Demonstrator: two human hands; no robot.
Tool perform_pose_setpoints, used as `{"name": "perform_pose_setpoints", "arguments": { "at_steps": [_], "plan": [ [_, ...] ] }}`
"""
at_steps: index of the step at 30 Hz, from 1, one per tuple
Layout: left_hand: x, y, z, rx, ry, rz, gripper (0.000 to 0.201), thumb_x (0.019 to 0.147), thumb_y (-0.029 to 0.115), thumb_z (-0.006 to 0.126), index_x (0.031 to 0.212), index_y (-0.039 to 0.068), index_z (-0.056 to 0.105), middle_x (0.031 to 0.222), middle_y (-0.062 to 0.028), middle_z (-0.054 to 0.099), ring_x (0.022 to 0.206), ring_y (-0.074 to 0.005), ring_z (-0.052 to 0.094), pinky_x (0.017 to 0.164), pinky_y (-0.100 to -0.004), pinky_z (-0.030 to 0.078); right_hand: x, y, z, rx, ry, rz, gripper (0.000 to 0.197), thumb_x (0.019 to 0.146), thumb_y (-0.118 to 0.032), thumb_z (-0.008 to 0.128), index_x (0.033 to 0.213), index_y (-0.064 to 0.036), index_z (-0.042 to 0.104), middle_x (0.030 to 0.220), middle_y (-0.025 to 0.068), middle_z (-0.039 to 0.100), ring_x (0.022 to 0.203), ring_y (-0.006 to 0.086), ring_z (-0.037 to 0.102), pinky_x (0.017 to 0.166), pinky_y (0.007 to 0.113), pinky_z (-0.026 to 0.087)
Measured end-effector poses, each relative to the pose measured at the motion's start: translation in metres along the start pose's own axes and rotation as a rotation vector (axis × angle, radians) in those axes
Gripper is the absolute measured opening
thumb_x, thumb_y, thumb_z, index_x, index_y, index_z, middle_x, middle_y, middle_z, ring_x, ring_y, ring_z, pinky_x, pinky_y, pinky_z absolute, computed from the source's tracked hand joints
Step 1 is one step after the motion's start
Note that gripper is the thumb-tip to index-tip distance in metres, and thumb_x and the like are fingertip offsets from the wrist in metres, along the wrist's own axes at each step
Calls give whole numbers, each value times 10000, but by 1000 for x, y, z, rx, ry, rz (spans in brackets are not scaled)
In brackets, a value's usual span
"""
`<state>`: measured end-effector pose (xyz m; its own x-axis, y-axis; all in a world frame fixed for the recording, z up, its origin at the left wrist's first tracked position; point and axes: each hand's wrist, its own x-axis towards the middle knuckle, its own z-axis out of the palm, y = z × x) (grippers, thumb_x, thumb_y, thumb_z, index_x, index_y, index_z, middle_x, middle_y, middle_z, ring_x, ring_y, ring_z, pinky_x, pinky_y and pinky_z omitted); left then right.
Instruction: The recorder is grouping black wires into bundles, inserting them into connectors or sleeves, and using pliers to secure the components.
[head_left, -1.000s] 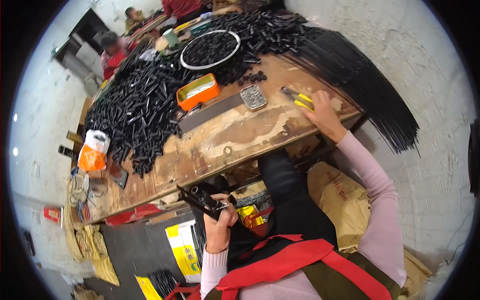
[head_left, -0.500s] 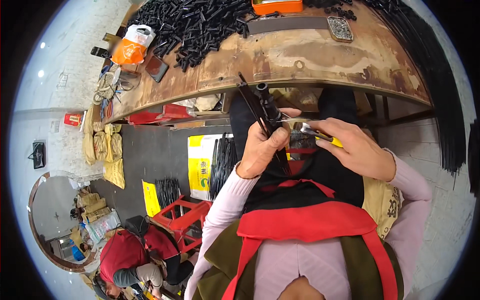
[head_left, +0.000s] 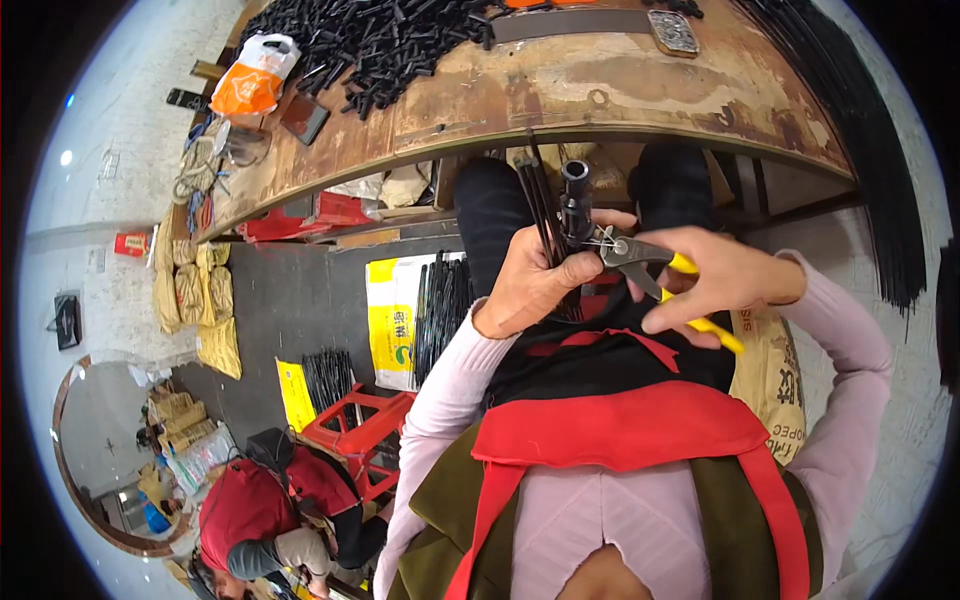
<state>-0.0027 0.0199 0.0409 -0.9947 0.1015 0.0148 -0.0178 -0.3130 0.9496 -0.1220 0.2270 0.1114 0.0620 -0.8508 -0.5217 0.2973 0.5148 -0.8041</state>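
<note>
My left hand [head_left: 530,285] is closed around several thin black rods [head_left: 540,200] and a black tubular fitting [head_left: 576,210] with an open round top. They stand steeply tilted above my lap, below the table edge. A thin bright wire [head_left: 603,238] shows at the side of the fitting, near my left thumb. My right hand [head_left: 735,275] grips pliers [head_left: 640,262] with yellow handles, which are spread apart. The jaws are at the wire beside the fitting; whether they bite on it I cannot tell.
Ahead, a worn wooden table [head_left: 540,100] carries a heap of black tubular pieces [head_left: 380,50], a plastic bag [head_left: 255,75] and a metal tin [head_left: 673,33]. Long black rods [head_left: 860,130] hang over its right end. A person in red [head_left: 250,510] bends by a red stool [head_left: 360,425] at lower left.
The pliers have turned, and their handles have spread apart; their jaws have moved in to the wire at the fitting. My left hand and its bundle have shifted slightly right.
</note>
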Motion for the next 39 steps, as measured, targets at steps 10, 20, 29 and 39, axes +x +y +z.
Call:
{"name": "perform_pose_setpoints", "arguments": {
  "at_steps": [10,20,29,39],
  "plan": [
    [15,-7,-3,-30,105,66,476,951,318,656,1299,5,566,766,67,492,648,-38,390,571,-207,312,-12,-20,2,-497,417,-132,364,897,-107,637,1190,29,468,701,99,580,589,199,619,546,317,490],
    [16,-11,-5,-10,205,97,450,971,303,629,1288,-13,572,723,65,455,640,-41,376,564,-203,302,-4,8,-14,-1404,777,-573,462,854,-169,671,1235,6,476,956,154,591,821,348,609,692,387,488],
    [18,-7,-14,-73,58,73,444,986,308,604,1288,-15,568,730,60,441,650,-44,367,573,-205,300,-5,-2,-5,-721,514,-180,391,841,-131,679,1142,-2,465,863,133,618,753,222,657,626,331,494],
    [18,-6,-21,-96,-49,34,432,1001,283,579,1314,-12,539,737,60,434,643,-48,369,574,-215,315,2,6,-15,435,-101,135,359,876,-165,663,1124,-4,460,547,51,532,383,142,537,382,254,413]
  ]
}}
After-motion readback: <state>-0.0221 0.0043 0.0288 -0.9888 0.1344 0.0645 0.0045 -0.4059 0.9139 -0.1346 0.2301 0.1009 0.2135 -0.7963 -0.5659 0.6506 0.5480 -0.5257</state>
